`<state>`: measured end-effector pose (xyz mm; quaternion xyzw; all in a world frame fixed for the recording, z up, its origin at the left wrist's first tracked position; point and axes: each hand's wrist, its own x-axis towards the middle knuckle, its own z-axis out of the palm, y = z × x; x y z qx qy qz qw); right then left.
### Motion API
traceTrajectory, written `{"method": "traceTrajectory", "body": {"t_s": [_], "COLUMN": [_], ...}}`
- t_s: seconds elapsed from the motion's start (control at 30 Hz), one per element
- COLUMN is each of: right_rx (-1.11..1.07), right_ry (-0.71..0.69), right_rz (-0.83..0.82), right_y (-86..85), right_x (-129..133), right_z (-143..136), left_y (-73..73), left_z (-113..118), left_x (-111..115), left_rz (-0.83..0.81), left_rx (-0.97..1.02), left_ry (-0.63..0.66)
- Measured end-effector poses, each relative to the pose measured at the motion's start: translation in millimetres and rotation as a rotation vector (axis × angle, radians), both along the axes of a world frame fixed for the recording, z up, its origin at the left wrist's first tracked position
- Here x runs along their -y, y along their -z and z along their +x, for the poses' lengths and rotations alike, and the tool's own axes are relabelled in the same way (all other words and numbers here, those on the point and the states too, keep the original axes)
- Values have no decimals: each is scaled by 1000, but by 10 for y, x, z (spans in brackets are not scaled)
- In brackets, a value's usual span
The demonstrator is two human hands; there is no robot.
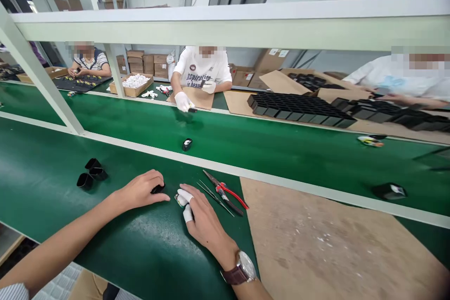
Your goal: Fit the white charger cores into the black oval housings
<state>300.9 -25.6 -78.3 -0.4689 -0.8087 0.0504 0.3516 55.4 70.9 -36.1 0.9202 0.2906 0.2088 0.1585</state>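
Note:
My left hand is closed round a small black plastic case on the green bench. Just to its right, my right hand, with white finger cots on some fingers, is closed over a small white and greenish part, mostly hidden under the fingertips. Beyond that hand lie metal tweezers and long-nose pliers with red and black handles. Off to the left, several open black cases stand in a cluster.
A green conveyor belt runs behind a pale rail, carrying a black case and another black case. Brown cardboard covers the bench at right. Across the belt, co-workers sit near rows of black cases. A shelf beam crosses overhead.

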Motion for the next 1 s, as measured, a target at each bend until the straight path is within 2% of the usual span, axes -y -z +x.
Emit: {"method": "traceTrajectory", "body": {"t_s": [0.1,0.2,0.3,0.43,0.57,0.7,0.83,1.0], "right_rx": [31,75,44,54,60,-92,-204,-158], "right_ry": [124,120,105,172,188,133,31,60], "right_rz": [-14,-41,-61,-26,-20,-43,-49,25], "right_y": [13,36,46,79,106,26,-77,-91], "right_x": [-4,-21,-26,-29,-41,-9,80,143], "right_z": [2,3,33,73,62,4,-90,-179], "left_y": [154,236,236,181,160,197,256,286], "left_z": [74,17,-91,-185,-185,-134,-72,-24], "left_x": [-11,7,9,-4,20,83,141,188], "left_rz": [-6,-44,-126,-217,-286,-368,-336,-289], "left_rx": [63,114,132,109,73,11,69,126], "left_ry": [-39,-65,-66,-33,4,-18,18,95]}}
